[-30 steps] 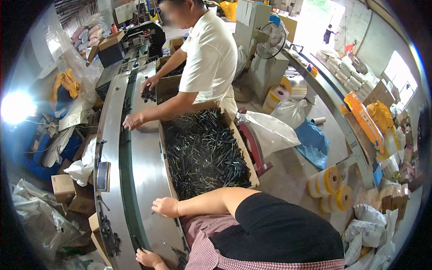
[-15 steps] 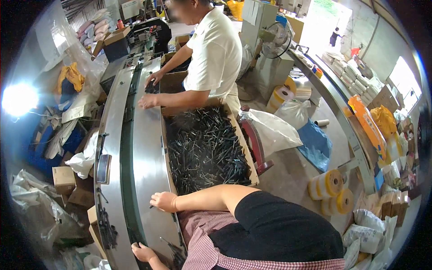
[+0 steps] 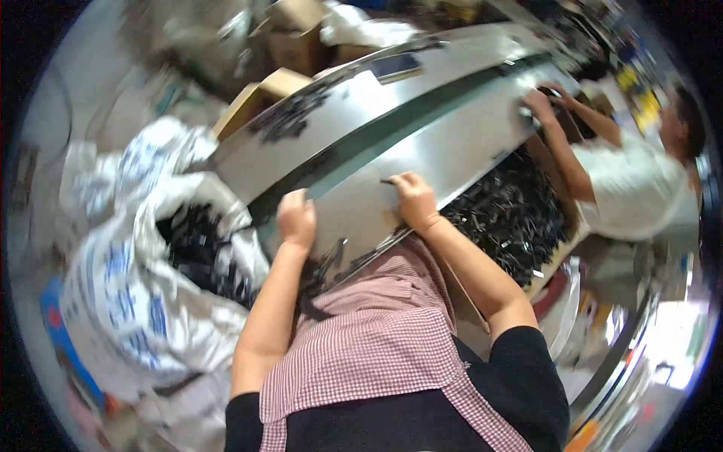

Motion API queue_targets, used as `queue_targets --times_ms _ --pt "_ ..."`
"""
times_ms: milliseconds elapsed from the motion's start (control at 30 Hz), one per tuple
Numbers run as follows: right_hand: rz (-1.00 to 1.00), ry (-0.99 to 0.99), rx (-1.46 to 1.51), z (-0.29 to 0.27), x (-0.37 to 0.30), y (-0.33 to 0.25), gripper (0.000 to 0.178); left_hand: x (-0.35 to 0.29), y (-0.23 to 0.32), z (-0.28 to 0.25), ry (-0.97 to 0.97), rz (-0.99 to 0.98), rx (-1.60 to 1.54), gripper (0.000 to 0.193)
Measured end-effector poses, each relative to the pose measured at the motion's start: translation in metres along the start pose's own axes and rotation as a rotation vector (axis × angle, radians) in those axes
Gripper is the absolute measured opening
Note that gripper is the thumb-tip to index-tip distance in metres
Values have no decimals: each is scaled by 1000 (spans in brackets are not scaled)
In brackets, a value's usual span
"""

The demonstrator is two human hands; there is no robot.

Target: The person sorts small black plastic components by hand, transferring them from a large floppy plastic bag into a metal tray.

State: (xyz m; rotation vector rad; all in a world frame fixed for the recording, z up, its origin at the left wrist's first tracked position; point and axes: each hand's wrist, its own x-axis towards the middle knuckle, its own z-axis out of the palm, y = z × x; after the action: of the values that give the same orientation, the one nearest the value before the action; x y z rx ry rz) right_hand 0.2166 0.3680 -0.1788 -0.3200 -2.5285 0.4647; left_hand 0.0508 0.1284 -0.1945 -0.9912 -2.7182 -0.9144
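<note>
My right hand (image 3: 416, 202) is closed over the steel tabletop, with a short thin black piece (image 3: 388, 181) sticking out between its fingers. My left hand (image 3: 297, 220) hovers by the near end of the green conveyor belt (image 3: 343, 167), its fingers curled together. Anything inside it is hidden, and the view is smeared by motion. A small pile of thin dark pieces (image 3: 329, 260) lies on the steel table (image 3: 433, 169) between my forearms. On the belt's other side is a heap of black pieces (image 3: 290, 120).
A white woven sack (image 3: 113, 279) holding black pieces stands at the left. A box filled with black pieces (image 3: 512, 215) sits at the right along the table. A phone (image 3: 395, 67) lies on the far table strip. A co-worker in white (image 3: 625, 184) works at the table's far right.
The view has swung left, bringing the white sack into sight. Both my hands now appear nearer the middle of the view. The right still has the thin black piece in its fingers.
</note>
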Motion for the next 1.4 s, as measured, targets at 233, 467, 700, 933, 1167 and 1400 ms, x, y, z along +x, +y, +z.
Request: queue_targets --times_ms 233,467,700,933,1167,1400 --pt "-365 -77 -31 52 94 -21 19 -30 0 4 48 -6 -92 18" --pt "-384 -56 -206 115 125 -29 15 -25 -2 8 62 38 -188 12" --pt "-97 -114 98 57 64 -55 13 -16 -6 8 109 22 -261 10" --pt "-349 -639 187 25 6 -113 14 -3 -14 -13 69 -235 -496 12" --pt "-440 -591 144 23 4 -116 15 2 11 -105 -36 -301 -622 15" --pt "-315 -309 175 21 -10 -107 20 -27 -23 -171 -85 -236 192 17"
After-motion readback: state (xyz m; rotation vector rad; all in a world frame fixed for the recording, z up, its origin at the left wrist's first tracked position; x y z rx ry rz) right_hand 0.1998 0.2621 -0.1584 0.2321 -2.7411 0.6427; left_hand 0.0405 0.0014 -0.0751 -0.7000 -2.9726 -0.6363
